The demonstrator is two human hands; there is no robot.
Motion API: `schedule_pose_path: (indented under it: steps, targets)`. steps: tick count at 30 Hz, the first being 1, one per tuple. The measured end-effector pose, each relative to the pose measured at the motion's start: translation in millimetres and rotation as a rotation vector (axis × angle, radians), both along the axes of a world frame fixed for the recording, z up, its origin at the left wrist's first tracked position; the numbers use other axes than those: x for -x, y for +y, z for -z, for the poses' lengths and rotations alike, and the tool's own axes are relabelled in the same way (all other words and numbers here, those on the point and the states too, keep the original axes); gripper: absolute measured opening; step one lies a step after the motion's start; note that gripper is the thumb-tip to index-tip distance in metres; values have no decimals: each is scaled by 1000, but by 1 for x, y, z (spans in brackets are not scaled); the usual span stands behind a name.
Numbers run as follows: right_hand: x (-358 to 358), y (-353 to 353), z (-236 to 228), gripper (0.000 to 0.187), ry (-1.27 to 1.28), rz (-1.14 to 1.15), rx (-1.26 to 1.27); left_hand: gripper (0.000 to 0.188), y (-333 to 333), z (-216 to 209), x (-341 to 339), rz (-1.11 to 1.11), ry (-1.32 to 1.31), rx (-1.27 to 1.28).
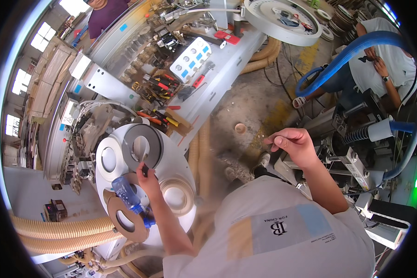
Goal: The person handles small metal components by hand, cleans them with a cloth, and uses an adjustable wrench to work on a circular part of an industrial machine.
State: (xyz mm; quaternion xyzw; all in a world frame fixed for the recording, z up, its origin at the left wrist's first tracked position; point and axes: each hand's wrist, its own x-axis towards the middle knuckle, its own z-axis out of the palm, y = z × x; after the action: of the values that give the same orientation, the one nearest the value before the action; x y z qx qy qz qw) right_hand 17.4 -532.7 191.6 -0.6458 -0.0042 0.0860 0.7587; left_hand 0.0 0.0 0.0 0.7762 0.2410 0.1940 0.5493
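Over the white table with coiled rolls, my left hand (149,183) is closed around a small black-handled tool (145,170); its exact kind is unclear. The hand is just below a dark grey roll of strip (156,143). Beside it lie a white roll (103,160), a beige roll (188,187) and a brown roll (133,228). A blue translucent bottle (126,191) rests across the brown roll. My right hand (294,144) is raised over the floor on the right, thumb pressed to the fingers. Whatever it pinches is too small to make out.
Pliers and screwdrivers (160,83) crowd the machine bench (217,83) ahead. Ribbed beige hoses (69,228) run at lower left. A round tray (264,8) stands at the far right. A seated person (380,65) is on the right behind a blue hose (343,53); another person (104,18) stands far left.
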Motion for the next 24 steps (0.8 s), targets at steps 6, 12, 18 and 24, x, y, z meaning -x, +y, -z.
schedule_pose_path:
  steps: [6,12,18,24]
  targets:
    - [14,-11,26,45,43,275,97,44,-122,-70,-10,140,94,341]
    - [25,-19,50,25,199,314,157,45,-224,-18,-1,279,290,630]
    - [23,-56,92,11,471,157,374,57,-276,29,10,482,508,580]
    - [16,-86,174,23,651,26,348,46,-303,84,12,536,822,418]
